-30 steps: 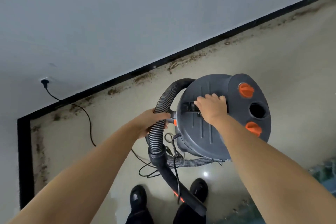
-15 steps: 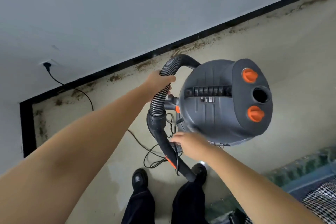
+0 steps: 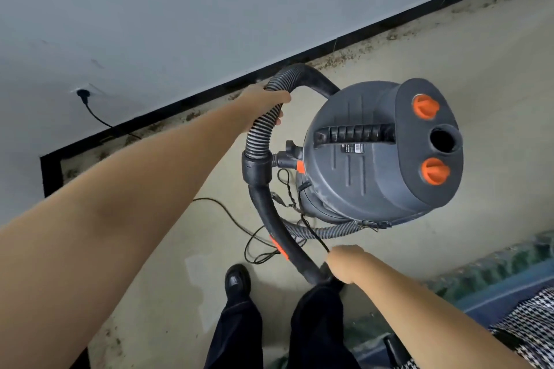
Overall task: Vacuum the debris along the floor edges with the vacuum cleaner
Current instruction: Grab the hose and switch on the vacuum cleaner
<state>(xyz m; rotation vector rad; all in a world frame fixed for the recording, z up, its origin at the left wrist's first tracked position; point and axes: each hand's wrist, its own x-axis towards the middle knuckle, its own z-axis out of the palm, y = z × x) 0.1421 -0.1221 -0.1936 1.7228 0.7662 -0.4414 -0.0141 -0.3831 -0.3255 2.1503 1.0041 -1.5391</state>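
While my left hand (image 3: 263,102) is curled round the ribbed hose (image 3: 263,132) near its top bend, my right hand (image 3: 344,263) grips the black wand (image 3: 281,237) at its low end by my legs, so the two hands are well apart along one curved line running away from me toward the wall. The vacuum cleaner (image 3: 377,153) stands just right of that line. The debris (image 3: 338,60) lies along the baseboard (image 3: 180,102) beyond my left hand, so I judge the wand must swing forward that way.

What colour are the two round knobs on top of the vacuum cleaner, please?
Both knobs on the vacuum cleaner are orange, seen clearly in the head view.
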